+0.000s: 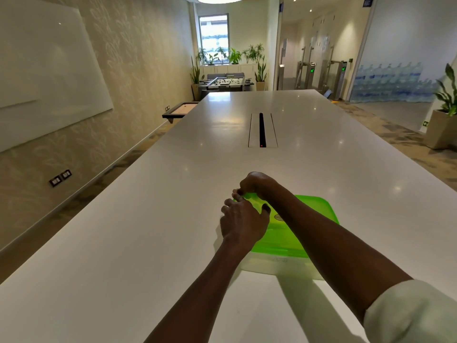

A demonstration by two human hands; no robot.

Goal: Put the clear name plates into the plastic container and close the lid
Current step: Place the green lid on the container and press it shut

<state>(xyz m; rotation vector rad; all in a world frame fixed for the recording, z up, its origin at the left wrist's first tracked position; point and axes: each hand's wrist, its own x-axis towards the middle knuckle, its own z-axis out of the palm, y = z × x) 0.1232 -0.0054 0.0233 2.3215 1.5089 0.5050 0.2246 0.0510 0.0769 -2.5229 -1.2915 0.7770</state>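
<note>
Hands were busy at the far left corner of the green lid [311, 219]. Our left hand [243, 225] lay flat on the lid, fingers bent over its left edge and thumb on top. Our right hand [256, 184] pinched the corner, fingers curled tight on the rim. The lid sat on the clear box [272, 264], which stood on the white table [148, 231] just in front of us. We could not see any name plates through the lid.
</note>
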